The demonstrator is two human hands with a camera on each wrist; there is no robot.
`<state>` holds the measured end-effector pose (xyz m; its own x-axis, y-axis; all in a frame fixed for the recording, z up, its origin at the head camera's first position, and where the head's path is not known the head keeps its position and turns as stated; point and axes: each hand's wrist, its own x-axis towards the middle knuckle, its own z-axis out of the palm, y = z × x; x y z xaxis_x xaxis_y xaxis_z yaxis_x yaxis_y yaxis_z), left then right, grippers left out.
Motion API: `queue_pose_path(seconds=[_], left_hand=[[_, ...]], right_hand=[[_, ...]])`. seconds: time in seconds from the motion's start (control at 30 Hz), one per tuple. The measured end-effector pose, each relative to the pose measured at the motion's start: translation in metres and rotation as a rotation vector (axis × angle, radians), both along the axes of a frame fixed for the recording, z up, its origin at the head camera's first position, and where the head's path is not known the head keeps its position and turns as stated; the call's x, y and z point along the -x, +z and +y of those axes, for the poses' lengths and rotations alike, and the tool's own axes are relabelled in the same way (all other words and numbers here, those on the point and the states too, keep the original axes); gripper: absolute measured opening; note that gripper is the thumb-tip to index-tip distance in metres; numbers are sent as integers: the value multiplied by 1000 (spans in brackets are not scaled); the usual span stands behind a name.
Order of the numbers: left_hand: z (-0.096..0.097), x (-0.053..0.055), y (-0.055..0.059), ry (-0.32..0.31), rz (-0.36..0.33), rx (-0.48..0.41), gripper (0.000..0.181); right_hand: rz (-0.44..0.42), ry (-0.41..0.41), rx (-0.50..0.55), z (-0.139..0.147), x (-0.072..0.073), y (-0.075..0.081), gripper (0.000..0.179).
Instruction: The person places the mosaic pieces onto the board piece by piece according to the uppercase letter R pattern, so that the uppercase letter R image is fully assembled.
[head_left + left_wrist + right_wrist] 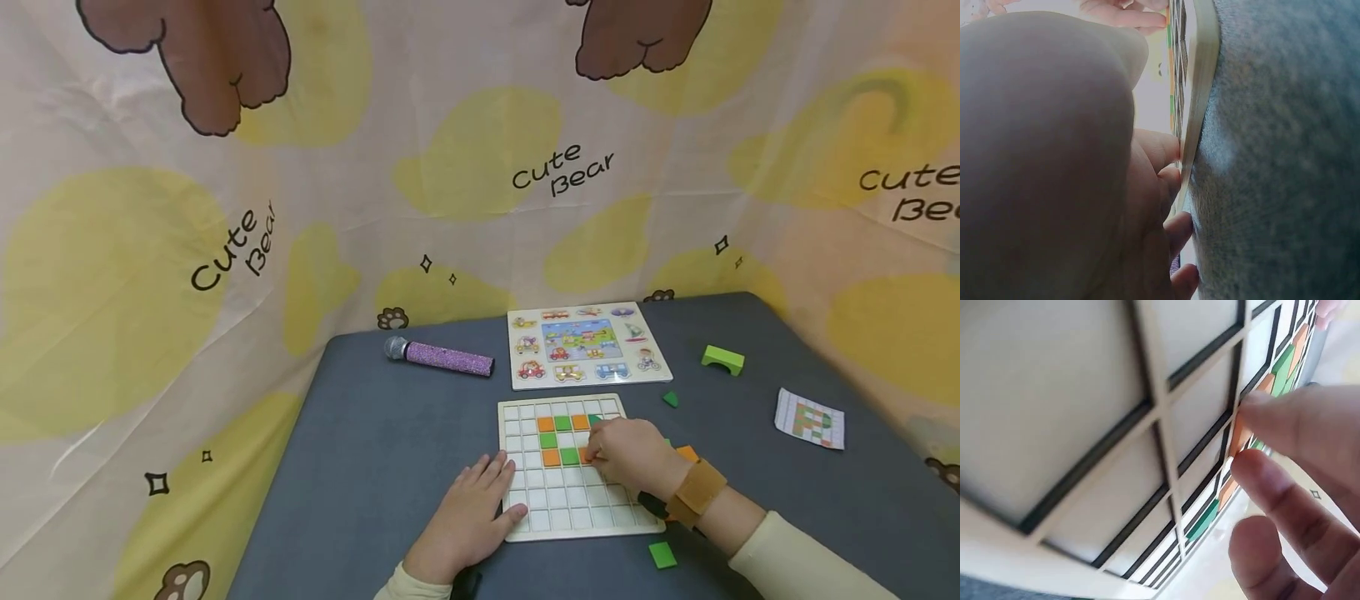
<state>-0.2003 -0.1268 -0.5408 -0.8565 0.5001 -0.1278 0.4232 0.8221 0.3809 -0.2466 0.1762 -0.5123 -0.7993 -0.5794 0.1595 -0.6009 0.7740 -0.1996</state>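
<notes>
A white grid board (555, 521) in a pale wooden frame lies on the table, with orange and green square tiles set in several of its upper cells. My right hand (637, 454) reaches over its right side. Between thumb and index finger it pinches an orange square tile (1240, 434) at a cell, its other fingers bent nearby. A dark green piece (1202, 520) sits near the board's edge in the right wrist view. Along the left edge, my left hand (468, 512) rests with fingers extended, the thumb on the board. Its fingertips (1180, 225) touch the frame's side.
Behind the board lies a vehicle picture puzzle (592, 379), with a purple glittery microphone (450, 358) to its left. On the right are a green arch block (723, 359) and a pattern card (810, 419). Loose tiles, including a green square (663, 555), lie beside the board.
</notes>
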Motion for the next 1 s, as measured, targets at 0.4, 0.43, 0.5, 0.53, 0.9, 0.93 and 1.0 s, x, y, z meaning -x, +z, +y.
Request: queue_pose_path(seconds=[0.4, 0.43, 0.5, 0.53, 0.9, 0.93, 1.0], left_hand=[[-1, 0, -3, 14, -16, 4, 75], [-1, 0, -3, 12, -15, 5, 76], [0, 1, -4, 10, -14, 6, 76], [0, 1, -3, 9, -14, 4, 76], [0, 0, -3, -13, -6, -42, 78], [-1, 0, -3, -13, -5, -48, 78], [-2, 1, -3, -10, 3, -51, 76]], right_hand=[[-151, -230, 8, 52, -1, 6, 11], [-158, -250, 20, 60, -1, 6, 12], [-162, -272, 36, 77, -3, 5, 12], [-173, -292, 44, 85, -5, 5, 12], [-225, -387, 74, 136, -18, -4, 19], [-215, -390, 71, 137, -14, -5, 21], [-183, -386, 61, 139, -3, -6, 26]])
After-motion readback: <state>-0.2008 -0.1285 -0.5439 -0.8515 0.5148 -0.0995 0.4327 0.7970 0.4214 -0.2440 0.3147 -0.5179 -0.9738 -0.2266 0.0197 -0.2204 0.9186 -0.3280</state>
